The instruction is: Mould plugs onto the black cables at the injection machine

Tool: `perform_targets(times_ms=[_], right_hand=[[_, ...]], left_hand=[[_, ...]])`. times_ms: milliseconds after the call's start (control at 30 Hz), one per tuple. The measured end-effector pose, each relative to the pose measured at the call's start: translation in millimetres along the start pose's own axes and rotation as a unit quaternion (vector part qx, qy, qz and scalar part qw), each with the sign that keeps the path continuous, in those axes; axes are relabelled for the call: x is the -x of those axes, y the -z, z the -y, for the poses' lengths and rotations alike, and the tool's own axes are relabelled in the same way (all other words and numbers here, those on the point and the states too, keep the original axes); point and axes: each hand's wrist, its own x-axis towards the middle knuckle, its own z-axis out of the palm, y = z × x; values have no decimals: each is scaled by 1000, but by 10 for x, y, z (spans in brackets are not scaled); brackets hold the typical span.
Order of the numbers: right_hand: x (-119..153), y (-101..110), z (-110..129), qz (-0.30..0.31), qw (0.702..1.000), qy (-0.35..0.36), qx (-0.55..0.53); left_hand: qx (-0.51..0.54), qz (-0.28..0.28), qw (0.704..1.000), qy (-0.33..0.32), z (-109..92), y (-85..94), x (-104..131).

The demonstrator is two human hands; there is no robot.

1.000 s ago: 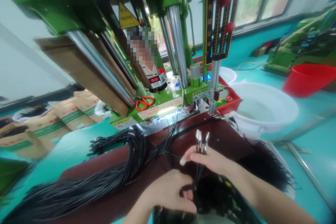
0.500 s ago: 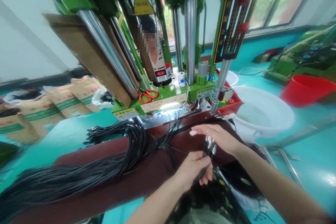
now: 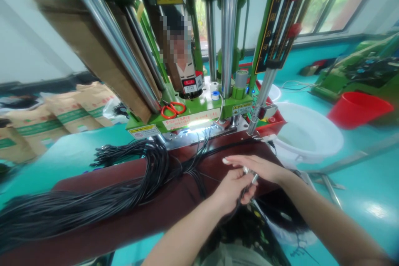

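Observation:
My left hand (image 3: 232, 189) is closed around a small bunch of black cables, and their shiny metal ends (image 3: 255, 177) stick out past its thumb. My right hand (image 3: 260, 167) lies flat over those ends, its fingers stretched out to the left and close together. A white covering (image 3: 225, 161) shows on one of its fingertips. The palm partly hides the metal ends, and my left fingers hide how many cables there are. Behind my hands, more thin black cables (image 3: 218, 148) cross the dark red table (image 3: 183, 212) towards a lit metal plate (image 3: 187, 137).
A thick bundle of black cables (image 3: 93, 201) stretches along the table's left. Ahead stands a green press (image 3: 146, 120) with steel columns, orange-handled scissors (image 3: 173, 110) on its bed. To the right are a white tub (image 3: 330, 135) and a red bucket (image 3: 361, 110). A person is visible behind the press.
My right hand has come down closer over the metal ends, which now lean further to the right. My left hand keeps its hold on the cables. The camera view has shifted slightly.

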Motion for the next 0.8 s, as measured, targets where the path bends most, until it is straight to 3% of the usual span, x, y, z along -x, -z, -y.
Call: perform_targets(times_ms=[133,300,400,467,533,567,633,700,800], right_hand=[[4,29,25,64,998,-5,14],[-99,34,-156,37,998,-32,-30],[-225,58,-232,71,997,-14,-43],[-363,114,-248,49,999,0,-15],[-551,208,-271,-43,994,6,97],[-658,265,-294,-104,976,2,191],[-871,382,-373,-198,904,-15,378],[-1043,477,-474,-218,847,-38,483],[-1179,543,-573,-187,831,-57,522]], left_hand=[[30,0,1000,6,14,20,-17],[75,-1,997,-13,18,85,-85],[73,-18,996,-50,-15,135,-155],[59,-25,997,-50,-51,181,-205],[59,-36,996,-47,-85,237,-248],[69,-42,995,-51,-96,268,-265],[99,-55,991,-69,-103,328,-289],[129,-65,987,-76,-93,381,-302],[154,-80,982,-69,-69,433,-308]])
